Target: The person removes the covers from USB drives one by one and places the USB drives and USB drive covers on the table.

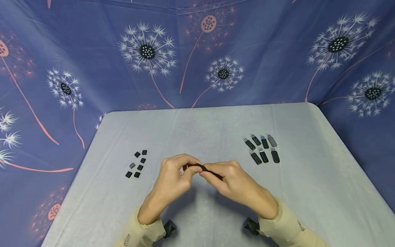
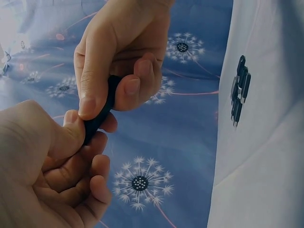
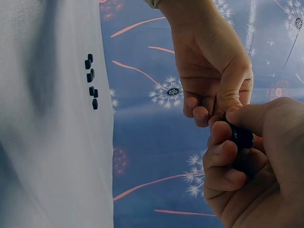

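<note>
Both hands meet over the near middle of the table, holding a black USB stick between them. My left hand pinches one end between thumb and forefinger. The other end is gripped by my right hand, thumb on one side and curled fingers on the other. In the left wrist view the dark body of the stick slants between the two thumbs. The right wrist view shows its rounded end inside the right hand's fingers. Fingertips cover the left end, so I cannot tell whether a cap sits there.
Several small black caps lie loosely grouped on the table's left. On the right, several uncapped USB sticks lie in two rough rows, metal plugs pointing away. A pale cloth covers the table; a blue dandelion-print curtain hangs behind.
</note>
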Motion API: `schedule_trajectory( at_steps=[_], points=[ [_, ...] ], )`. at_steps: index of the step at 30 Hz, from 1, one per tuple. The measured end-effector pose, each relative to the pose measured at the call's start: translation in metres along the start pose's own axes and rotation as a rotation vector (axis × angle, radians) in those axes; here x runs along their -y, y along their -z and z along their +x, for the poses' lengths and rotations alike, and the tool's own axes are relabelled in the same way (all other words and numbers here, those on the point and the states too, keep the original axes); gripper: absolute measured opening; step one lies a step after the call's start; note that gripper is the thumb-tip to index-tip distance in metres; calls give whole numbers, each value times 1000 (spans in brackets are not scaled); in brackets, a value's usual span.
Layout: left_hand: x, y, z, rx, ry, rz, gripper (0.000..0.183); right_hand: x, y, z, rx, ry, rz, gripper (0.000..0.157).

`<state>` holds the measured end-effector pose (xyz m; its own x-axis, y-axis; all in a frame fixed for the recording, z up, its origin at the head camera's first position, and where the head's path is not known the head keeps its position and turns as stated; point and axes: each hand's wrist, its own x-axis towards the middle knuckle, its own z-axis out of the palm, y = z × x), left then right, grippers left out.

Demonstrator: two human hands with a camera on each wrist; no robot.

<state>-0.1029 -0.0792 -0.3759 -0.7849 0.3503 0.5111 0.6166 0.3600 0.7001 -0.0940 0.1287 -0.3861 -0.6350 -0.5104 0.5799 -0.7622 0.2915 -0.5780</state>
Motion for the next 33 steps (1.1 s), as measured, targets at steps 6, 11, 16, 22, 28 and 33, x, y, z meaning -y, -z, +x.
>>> schedule_trajectory(
  at_steps=[6, 11, 16, 22, 28, 33],
  points=[
    [-1, 0, 1, 2, 0, -2, 5, 1, 2, 0, 4, -2, 6, 23],
    [-1, 0, 0, 5, -1, -5, 4, 2, 2, 0, 10, 0, 1, 23],
    [-2, 1, 0, -2, -4, -7, 5, 2, 2, 0, 12, 8, 2, 22],
    [-3, 2, 0, -11, 0, -20, 4, 2, 1, 1, 4, 21, -1, 23],
    [-4, 3, 0, -12, 7, -30, 4, 3, 1, 1, -7, 27, -6, 22],
    [-4, 3, 0, -9, 13, -22, 4, 3, 1, 1, -11, 33, -12, 22]
  ],
)
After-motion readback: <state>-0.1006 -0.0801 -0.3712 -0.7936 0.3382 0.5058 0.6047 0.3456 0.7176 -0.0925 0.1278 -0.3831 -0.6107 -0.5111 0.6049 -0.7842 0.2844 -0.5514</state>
